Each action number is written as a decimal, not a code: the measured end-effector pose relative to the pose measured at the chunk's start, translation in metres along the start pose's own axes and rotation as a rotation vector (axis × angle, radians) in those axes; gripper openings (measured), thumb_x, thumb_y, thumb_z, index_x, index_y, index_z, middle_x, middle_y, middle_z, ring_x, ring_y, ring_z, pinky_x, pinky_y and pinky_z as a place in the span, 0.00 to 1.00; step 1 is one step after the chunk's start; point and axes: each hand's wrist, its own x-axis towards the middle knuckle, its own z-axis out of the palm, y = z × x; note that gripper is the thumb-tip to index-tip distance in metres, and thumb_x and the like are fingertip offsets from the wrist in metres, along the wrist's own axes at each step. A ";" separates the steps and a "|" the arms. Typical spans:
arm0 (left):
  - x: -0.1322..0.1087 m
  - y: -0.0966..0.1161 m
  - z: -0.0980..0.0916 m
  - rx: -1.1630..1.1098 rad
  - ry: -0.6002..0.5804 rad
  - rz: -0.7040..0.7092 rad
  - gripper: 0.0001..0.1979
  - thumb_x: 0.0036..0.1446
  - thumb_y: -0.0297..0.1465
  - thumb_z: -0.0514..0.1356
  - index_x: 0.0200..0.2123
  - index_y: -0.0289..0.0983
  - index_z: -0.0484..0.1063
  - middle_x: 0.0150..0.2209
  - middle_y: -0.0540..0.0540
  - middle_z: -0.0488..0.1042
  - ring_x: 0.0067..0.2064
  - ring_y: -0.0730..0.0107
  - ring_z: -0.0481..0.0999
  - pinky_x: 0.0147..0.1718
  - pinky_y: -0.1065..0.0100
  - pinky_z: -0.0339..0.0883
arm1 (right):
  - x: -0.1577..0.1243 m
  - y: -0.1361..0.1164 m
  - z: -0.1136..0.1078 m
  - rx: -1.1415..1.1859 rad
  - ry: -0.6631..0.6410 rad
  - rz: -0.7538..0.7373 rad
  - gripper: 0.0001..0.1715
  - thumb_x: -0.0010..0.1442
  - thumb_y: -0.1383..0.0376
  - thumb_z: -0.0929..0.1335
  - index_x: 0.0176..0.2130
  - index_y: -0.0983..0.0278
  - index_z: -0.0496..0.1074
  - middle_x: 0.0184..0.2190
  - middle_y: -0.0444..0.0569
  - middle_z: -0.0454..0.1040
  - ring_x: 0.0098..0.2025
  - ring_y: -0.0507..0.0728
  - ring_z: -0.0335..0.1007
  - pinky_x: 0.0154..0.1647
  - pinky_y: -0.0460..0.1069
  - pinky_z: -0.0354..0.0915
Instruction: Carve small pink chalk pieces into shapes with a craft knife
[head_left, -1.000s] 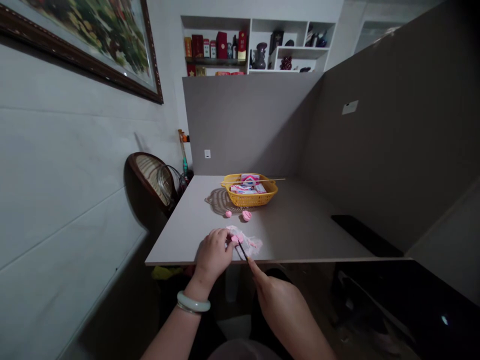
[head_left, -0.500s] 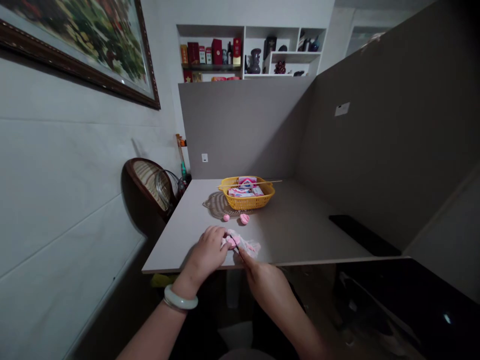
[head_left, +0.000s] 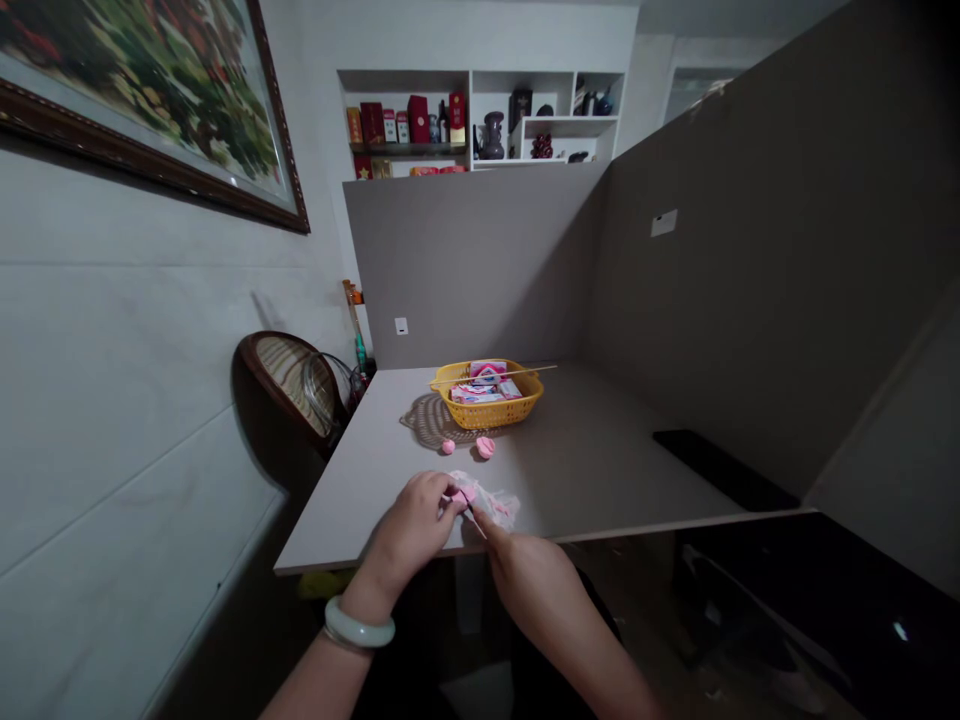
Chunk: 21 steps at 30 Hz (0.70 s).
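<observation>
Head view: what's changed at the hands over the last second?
The right hand has moved forward, closing in on the left hand over the crumpled pink sheet, with the thin stick between them. Nothing is visibly let go. The yellow basket, larger pink lump and smaller pink lump stay in place on the table.

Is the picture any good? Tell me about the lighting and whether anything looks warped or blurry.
In the head view, the light is dim and the right side falls dark; the wide lens stretches the table and leans the wall; the left hand and right hand look slightly soft.
</observation>
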 end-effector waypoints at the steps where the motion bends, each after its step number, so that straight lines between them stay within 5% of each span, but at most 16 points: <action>1: -0.003 0.001 0.003 0.003 0.023 -0.018 0.03 0.65 0.28 0.60 0.38 0.38 0.74 0.40 0.44 0.78 0.44 0.61 0.76 0.45 0.61 0.71 | 0.001 0.000 0.001 -0.006 0.002 -0.005 0.35 0.67 0.74 0.60 0.70 0.61 0.62 0.34 0.54 0.84 0.32 0.60 0.82 0.25 0.46 0.62; 7: -0.014 0.006 0.008 0.028 0.108 -0.045 0.03 0.66 0.29 0.60 0.37 0.40 0.73 0.39 0.45 0.77 0.46 0.58 0.75 0.47 0.58 0.69 | -0.002 0.004 0.013 -0.055 0.016 -0.020 0.40 0.63 0.77 0.62 0.71 0.62 0.61 0.31 0.52 0.84 0.29 0.58 0.81 0.21 0.46 0.56; 15: -0.017 0.012 0.004 -0.003 0.117 0.046 0.04 0.65 0.30 0.63 0.35 0.40 0.72 0.38 0.48 0.77 0.45 0.60 0.73 0.45 0.59 0.67 | -0.039 0.013 0.033 -0.114 0.118 -0.094 0.44 0.56 0.80 0.62 0.69 0.67 0.63 0.24 0.45 0.81 0.21 0.56 0.77 0.17 0.48 0.48; 21: -0.019 0.012 0.006 0.049 0.157 0.030 0.05 0.64 0.27 0.61 0.34 0.39 0.70 0.35 0.46 0.75 0.43 0.59 0.73 0.42 0.59 0.68 | -0.032 0.012 0.041 -0.121 0.205 -0.147 0.42 0.54 0.80 0.61 0.66 0.71 0.67 0.21 0.45 0.79 0.19 0.57 0.75 0.17 0.52 0.44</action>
